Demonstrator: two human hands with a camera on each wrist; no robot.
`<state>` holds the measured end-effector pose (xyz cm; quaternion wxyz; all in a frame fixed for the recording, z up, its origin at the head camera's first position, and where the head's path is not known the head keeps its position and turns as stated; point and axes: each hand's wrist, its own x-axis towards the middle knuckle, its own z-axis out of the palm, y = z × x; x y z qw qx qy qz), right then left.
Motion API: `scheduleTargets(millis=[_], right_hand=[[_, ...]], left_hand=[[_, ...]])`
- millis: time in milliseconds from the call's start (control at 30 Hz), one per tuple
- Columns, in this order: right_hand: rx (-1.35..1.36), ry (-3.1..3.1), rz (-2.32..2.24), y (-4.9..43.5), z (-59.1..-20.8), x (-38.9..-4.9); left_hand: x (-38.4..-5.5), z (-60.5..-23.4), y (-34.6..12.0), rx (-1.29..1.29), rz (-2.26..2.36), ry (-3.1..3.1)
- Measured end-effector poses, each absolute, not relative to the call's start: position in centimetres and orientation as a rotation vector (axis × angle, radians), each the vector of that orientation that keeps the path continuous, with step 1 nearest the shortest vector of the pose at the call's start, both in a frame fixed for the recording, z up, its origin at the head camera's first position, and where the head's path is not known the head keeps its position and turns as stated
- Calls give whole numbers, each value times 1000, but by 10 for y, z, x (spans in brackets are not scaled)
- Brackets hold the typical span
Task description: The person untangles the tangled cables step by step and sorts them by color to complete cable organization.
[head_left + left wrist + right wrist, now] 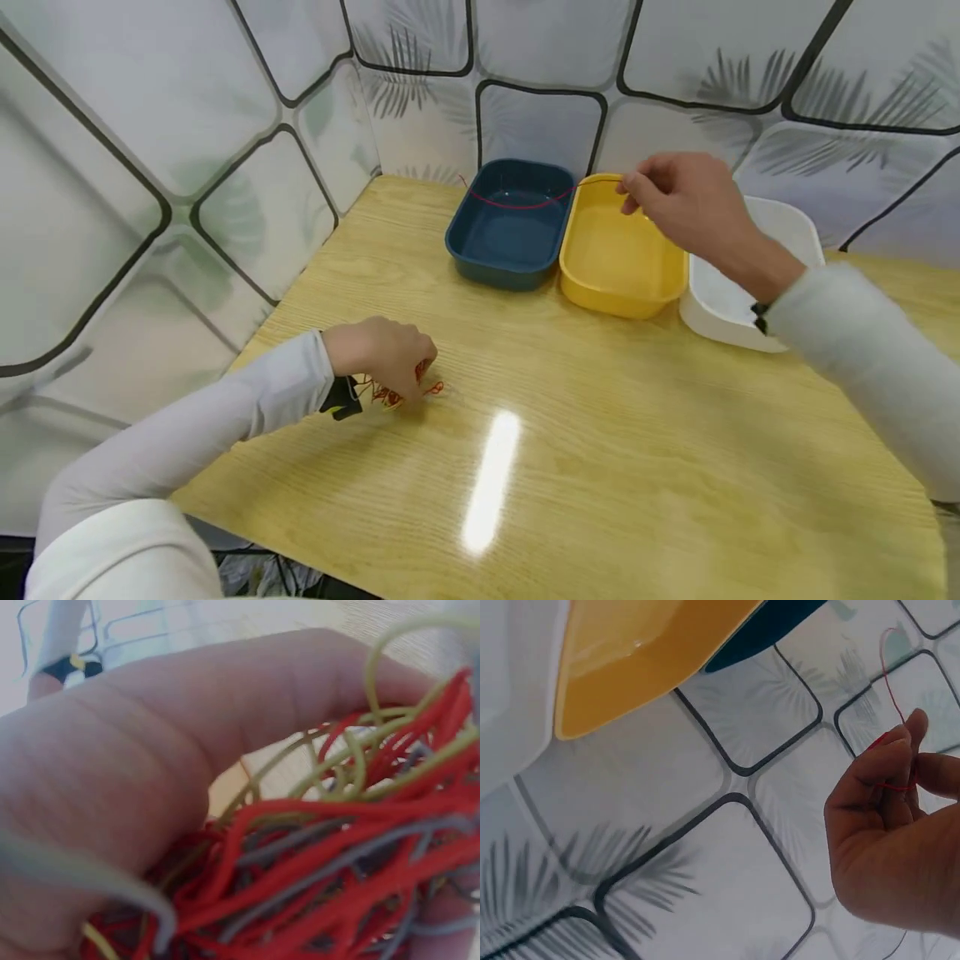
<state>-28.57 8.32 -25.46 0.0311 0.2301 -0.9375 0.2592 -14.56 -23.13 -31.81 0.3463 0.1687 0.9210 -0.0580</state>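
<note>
My left hand [386, 354] is low over the table at the left, fingers curled round a tangle of strings [388, 397]. The left wrist view shows red, yellow and grey strands in the tangle [322, 862], pressed against the palm. Over the far edge of the yellow bin [626, 250], my right hand [693, 196] pinches one red string [517, 207] between thumb and fingertips. Its free length sags leftward across the blue bin [506, 279]. Part of the string wraps by the fingers of the right hand [877, 825] in the right wrist view.
A white bin [783, 221] stands right of the yellow one, partly behind my right arm. All three bins line up along the patterned wall [540, 125]. The wooden table [600, 433] stretches in front of them, its left edge close to my left arm.
</note>
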Motion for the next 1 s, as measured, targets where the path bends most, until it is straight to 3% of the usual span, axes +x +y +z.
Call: scheduleTargets(millis=[133, 367, 600, 1000], right_hand=[[792, -2804, 319, 41, -278, -309], [954, -2753, -88, -20, -325, -320], [992, -2833, -77, -48, -338, -320], [1010, -2859, 117, -37, -329, -310]], left_hand=[[-146, -315, -230, 484, 86, 2408], [-158, -309, -228, 602, 804, 2312], [-165, -306, -221, 590, 1025, 2355], [-172, -306, -214, 538, 1209, 2344]])
